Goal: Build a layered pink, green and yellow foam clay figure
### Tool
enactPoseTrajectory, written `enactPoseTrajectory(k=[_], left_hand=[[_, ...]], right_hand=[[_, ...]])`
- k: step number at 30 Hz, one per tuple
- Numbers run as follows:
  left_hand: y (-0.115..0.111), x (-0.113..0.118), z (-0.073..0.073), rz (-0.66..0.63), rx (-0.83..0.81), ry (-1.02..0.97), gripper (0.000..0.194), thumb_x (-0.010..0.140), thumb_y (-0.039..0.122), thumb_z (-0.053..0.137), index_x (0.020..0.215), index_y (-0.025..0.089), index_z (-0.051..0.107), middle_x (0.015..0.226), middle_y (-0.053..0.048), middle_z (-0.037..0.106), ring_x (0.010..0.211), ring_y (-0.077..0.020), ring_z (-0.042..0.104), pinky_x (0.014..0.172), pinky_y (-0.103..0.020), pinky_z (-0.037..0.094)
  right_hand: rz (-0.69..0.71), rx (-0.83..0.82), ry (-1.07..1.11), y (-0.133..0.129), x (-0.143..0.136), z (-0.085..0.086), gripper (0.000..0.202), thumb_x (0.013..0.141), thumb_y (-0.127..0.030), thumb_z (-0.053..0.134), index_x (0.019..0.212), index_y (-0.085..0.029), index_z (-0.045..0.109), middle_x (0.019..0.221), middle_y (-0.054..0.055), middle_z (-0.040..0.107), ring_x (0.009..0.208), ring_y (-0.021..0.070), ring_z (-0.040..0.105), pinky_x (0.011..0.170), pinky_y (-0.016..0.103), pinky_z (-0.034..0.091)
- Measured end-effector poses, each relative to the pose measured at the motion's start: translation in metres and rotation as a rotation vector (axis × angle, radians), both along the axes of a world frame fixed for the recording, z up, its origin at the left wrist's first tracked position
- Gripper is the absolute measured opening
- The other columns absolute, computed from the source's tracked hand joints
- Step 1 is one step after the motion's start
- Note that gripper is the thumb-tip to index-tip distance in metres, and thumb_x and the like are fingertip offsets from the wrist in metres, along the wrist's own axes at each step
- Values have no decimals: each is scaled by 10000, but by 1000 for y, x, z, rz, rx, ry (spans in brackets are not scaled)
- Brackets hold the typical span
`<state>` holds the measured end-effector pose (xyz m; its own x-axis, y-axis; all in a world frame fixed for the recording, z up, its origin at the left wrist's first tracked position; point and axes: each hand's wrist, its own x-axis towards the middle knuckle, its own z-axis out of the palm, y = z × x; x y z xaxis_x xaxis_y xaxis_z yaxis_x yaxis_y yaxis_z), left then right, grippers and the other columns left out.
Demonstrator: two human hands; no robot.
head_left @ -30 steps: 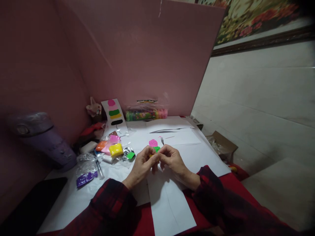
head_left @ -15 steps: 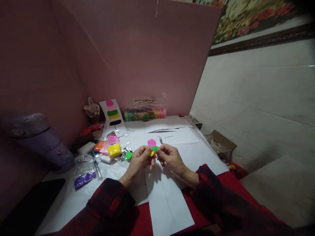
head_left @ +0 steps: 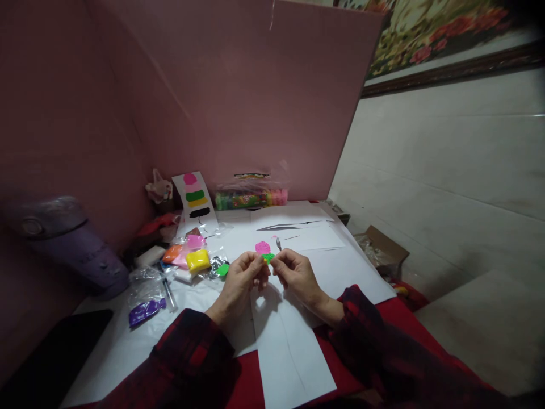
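My left hand (head_left: 242,279) is closed, with thumb and fingers pinched on a piece of yellow modelling clay (head_left: 265,261); only a sliver of it shows. Close beside it, my right hand (head_left: 297,276) is also closed in a pinch, and whatever its fingertips hold is hidden. Just beyond the fingertips, a green clay piece (head_left: 268,257) lies partly covered by the hands. Behind that sits a round, textured pink clay piece (head_left: 263,247) on the white paper strip (head_left: 293,363). A small fork (head_left: 278,243) lies to its right.
Bagged clay, including a yellow block (head_left: 198,261) and a purple packet (head_left: 147,312), lies left near a pen (head_left: 169,294). A coloured drawing (head_left: 196,196) leans at the back by a clay pack (head_left: 251,198). A purple bottle (head_left: 80,250) stands far left.
The yellow clay, more visible before, is now mostly covered by my left fingers. Both hands stay in nearly the same place, fingers slightly shifted.
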<state>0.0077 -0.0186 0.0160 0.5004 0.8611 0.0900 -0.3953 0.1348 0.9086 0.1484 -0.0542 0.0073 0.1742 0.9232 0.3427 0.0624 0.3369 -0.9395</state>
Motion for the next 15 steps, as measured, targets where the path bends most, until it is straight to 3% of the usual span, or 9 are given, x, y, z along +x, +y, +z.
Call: enactPoseTrajectory(k=[5, 12, 15], left_hand=[[0, 0, -3, 14, -1, 32, 346, 770, 417, 707, 678, 148, 508, 544, 47, 488, 431, -37, 380, 395, -158, 278], [1, -1, -3, -23, -22, -22, 265, 800, 370, 682, 909, 177, 537, 598, 40, 563, 447, -70, 469, 412, -169, 352], [0, -2, -1, -31, -25, -19, 238, 813, 361, 664, 877, 169, 538, 599, 29, 570, 443, -69, 478, 410, -167, 350]], right_hand=[[-4, 31, -126, -4, 0, -1, 270, 851, -386, 638, 682, -184, 577, 577, -31, 542, 460, 86, 440, 442, 214, 361], [-38, 85, -187, -5, -1, 0, 251, 872, -368, 617, 701, -185, 593, 563, -37, 521, 484, 97, 437, 480, 227, 363], [-58, 108, -232, -6, -1, 1, 249, 874, -367, 614, 705, -184, 606, 562, -32, 527, 489, 102, 440, 487, 233, 365]])
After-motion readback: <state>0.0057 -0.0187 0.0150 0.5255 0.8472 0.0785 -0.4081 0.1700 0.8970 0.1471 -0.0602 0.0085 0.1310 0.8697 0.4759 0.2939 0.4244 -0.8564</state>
